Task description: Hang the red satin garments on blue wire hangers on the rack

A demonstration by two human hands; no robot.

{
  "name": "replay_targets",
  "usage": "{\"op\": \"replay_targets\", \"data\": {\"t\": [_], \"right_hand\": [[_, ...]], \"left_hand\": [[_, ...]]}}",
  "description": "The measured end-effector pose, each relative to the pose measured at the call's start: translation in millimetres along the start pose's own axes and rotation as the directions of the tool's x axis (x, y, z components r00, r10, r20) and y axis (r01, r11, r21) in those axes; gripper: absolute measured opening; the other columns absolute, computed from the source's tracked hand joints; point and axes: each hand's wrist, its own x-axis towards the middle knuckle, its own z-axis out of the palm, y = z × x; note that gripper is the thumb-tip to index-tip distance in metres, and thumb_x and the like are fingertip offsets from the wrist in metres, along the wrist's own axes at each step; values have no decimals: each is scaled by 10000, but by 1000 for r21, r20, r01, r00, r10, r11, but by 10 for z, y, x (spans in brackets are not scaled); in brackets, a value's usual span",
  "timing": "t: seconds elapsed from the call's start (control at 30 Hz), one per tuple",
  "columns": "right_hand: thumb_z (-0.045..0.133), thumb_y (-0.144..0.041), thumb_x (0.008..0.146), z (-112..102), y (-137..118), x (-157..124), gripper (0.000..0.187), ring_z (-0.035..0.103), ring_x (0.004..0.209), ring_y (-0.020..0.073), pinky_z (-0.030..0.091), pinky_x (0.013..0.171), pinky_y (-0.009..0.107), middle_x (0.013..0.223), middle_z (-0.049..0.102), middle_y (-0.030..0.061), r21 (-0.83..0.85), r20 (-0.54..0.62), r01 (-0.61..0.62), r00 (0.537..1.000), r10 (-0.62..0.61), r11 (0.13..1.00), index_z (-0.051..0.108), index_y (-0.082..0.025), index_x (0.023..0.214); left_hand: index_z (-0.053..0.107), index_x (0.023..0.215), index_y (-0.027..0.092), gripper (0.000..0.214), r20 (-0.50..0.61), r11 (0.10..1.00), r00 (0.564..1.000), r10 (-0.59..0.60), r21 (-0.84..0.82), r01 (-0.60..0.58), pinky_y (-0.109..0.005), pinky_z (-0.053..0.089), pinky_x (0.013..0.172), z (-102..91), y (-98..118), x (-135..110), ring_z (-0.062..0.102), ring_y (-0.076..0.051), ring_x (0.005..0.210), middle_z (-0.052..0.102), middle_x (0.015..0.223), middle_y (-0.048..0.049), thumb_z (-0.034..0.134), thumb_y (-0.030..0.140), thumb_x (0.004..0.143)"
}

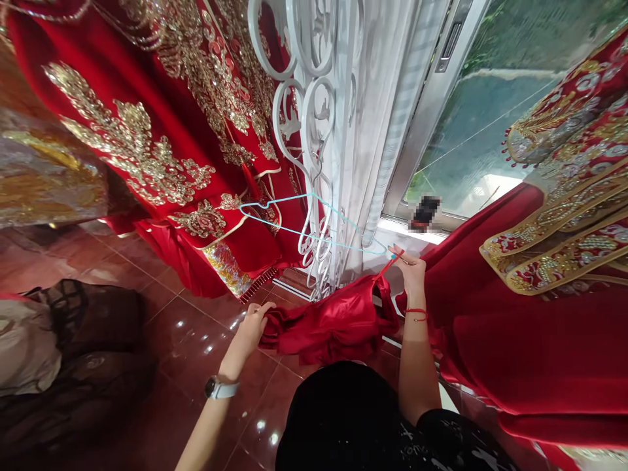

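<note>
A shiny red satin garment [333, 320] stretches between my two hands at waist height. My left hand [253, 324] is closed on its bunched left end. My right hand [411, 267] pinches a thin red strap [391, 263] that rises from the garment's right end. Just above the garment, a light blue wire hanger [314, 237] hangs by its hook from white scrolled metalwork [304, 114]. The hanger's right corner is close to my right fingertips; whether the strap touches it I cannot tell.
Red costumes with gold sequins [147, 157] hang on the left, and more embroidered red garments [554, 261] hang on the right. Behind the metalwork is a sliding window [471, 131]. Dark bags [98, 333] lie on the glossy tiled floor [191, 366] at left.
</note>
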Motion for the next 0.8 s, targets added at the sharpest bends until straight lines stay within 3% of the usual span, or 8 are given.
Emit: {"op": "replay_targets", "data": {"t": [0.13,0.23,0.33,0.43,0.63,0.7,0.8], "right_hand": [[903,-448,620,15,-180,19,346,678,1303,316,505,1145,476,1059,842,55,70,126,35,991,-43,997,859,-264,909],[909,-459,632,-11,-316,45,364,688,1280,298,516,1128,452,1074,840,45,105,132,76,987,-90,992,863,-271,941],[904,-442,643,-12,-447,70,379,709,1192,293,557,1035,428,1102,830,57,80,119,124,984,-133,989,867,-254,970],[873,-413,658,42,-557,85,328,707,1018,260,568,948,407,951,808,46,-34,147,175,975,-169,984,874,-245,939],[788,-394,697,347,-722,94,268,650,853,244,547,785,360,832,745,57,-270,255,253,949,-184,929,883,-255,906],[786,-437,700,511,-753,90,275,662,863,257,547,784,364,831,753,62,-255,309,259,935,-175,931,877,-244,874],[764,-517,729,742,-766,75,317,696,902,274,567,822,377,858,774,72,-176,380,224,914,-144,959,849,-222,810]], "left_hand": [[677,1229,273,395,-33,989,998,48,-139,-52,-412,557,1035,186,19,-111,681,-218,1038,586,1119,-66,458,185,912],[650,1165,269,342,-81,966,994,67,-244,-85,-398,561,1026,337,16,-241,668,-208,1053,625,1148,-71,411,199,931],[635,1050,246,243,-131,946,990,60,-310,-98,-414,565,1015,477,21,-346,657,-222,1009,656,1064,-78,413,292,961],[645,978,232,260,-176,918,984,19,-388,-87,-437,561,1022,635,28,-412,664,-239,1000,666,1016,-87,442,392,951],[681,774,224,283,-289,905,941,-174,-423,38,-610,499,1066,854,93,-453,669,-331,1022,699,974,-120,531,456,837],[663,712,228,304,-270,858,935,-229,-509,63,-584,518,1042,879,160,-441,674,-332,989,705,909,-110,565,499,809],[635,720,228,357,-156,691,943,-294,-716,96,-466,581,953,918,290,-419,701,-298,941,711,867,-106,536,556,820]]}}
